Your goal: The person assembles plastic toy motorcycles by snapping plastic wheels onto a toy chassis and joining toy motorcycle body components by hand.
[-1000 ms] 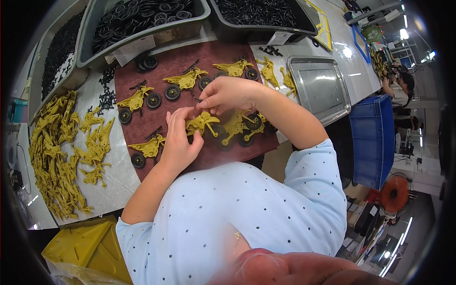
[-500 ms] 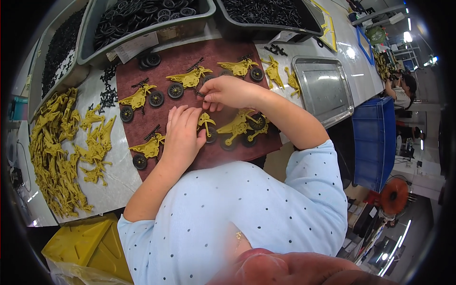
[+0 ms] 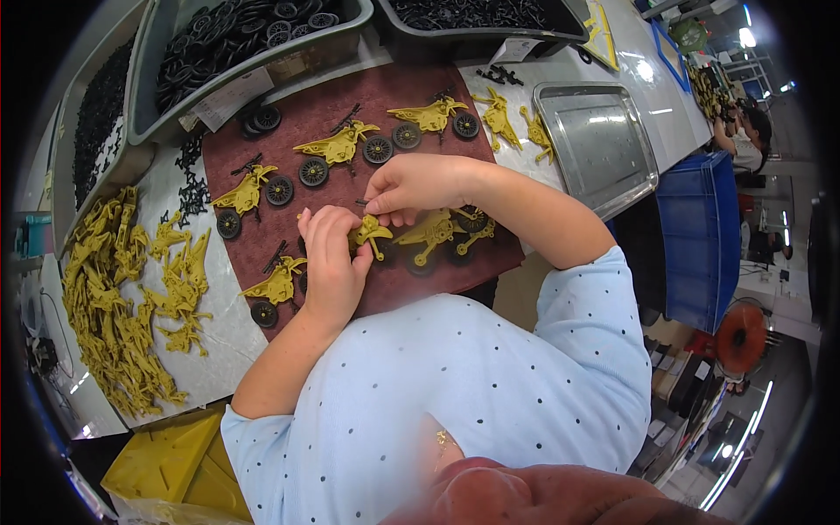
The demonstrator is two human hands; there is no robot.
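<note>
At nearly nine o'clock from the hands, a big heap of yellow bike parts [image 3: 114, 306] lies on the gray counter [image 3: 223, 357]. At eleven o'clock, a big tub [image 3: 169, 125] is full of black wheels [image 3: 236, 44]. The left hand [image 3: 331, 258] has its fingers bent around a yellow bike piece [image 3: 371, 231], over the red cloth [image 3: 302, 197]. The right hand's [image 3: 413, 186] fingers pinch a small black bit [image 3: 360, 202], near twelve o'clock from that piece. Close by at three o'clock, yellow bikes [image 3: 429, 234] lie on the cloth. At two o'clock sits a shiny tray [image 3: 595, 140]. Far off at three o'clock stands a blue bin [image 3: 696, 245].
</note>
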